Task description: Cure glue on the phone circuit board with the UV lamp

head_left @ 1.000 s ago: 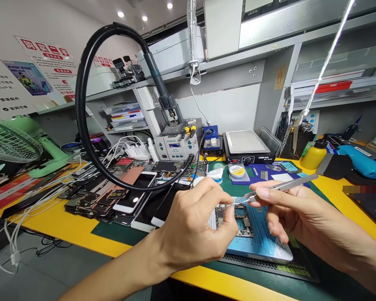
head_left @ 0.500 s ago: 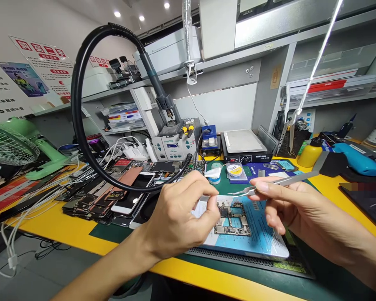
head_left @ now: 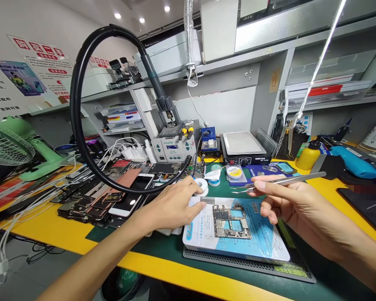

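My right hand (head_left: 282,198) holds metal tweezers (head_left: 288,179) between thumb and fingers, their fine tips pointing left above the box. My left hand (head_left: 178,202) reaches over the box's back left corner, thumb and index finger apart, beside a white roll (head_left: 201,187); nothing shows in its fingers. A phone circuit board (head_left: 232,221) lies flat on the blue and white box (head_left: 260,238), between my hands. The box rests on a grey perforated mat (head_left: 247,266) over a green mat.
A thick black hose (head_left: 76,104) loops from the rework station (head_left: 175,149) at the back. Phones and parts (head_left: 131,194) are piled at the left. A heating plate (head_left: 242,144) stands behind the box; a yellow bottle (head_left: 308,155) is at the right.
My left hand has moved left, away from the board and the tweezers' tips, and its thumb and index finger have spread. The white roll and the board's left side now show.
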The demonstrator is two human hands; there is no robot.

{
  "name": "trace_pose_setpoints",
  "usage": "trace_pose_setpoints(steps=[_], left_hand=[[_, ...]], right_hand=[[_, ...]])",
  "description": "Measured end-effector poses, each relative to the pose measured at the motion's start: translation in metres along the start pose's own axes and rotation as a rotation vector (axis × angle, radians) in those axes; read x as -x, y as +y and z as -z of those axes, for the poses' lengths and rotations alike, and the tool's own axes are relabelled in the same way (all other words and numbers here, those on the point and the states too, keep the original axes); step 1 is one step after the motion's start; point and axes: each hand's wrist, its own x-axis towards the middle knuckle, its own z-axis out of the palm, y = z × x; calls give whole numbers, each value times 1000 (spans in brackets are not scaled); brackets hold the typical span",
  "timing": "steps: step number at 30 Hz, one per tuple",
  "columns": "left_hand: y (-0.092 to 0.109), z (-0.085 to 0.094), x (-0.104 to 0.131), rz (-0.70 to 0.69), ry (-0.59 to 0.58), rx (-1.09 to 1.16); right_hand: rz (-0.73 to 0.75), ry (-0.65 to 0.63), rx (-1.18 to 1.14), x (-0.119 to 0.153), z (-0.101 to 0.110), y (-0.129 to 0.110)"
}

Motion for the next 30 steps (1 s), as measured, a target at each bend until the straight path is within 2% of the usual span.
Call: trace_pose_setpoints(steps=[4,7,10,14,15,19,30], left_hand=[[-9,-6,-11,-36,-17,9],[-13,-6,-16,-120,44,22],[-9,-5,-14,-243,194,9],[7,-6,1,-481,520,-66],[11,-6,6,-560,572,-99],[23,-7,21,-787,610,-227],[36,-15,30,-697,645,-260]], right_hand=[[0,5,0,0,2,1],[2,-1,0,0,2,0],[8,10,-1,-3,2,-1],[18,61,9,-6,5,2],[18,71,18,-6,6,4],[19,54,51,-1,6,11],[-2,-9,57,0,6,10]])
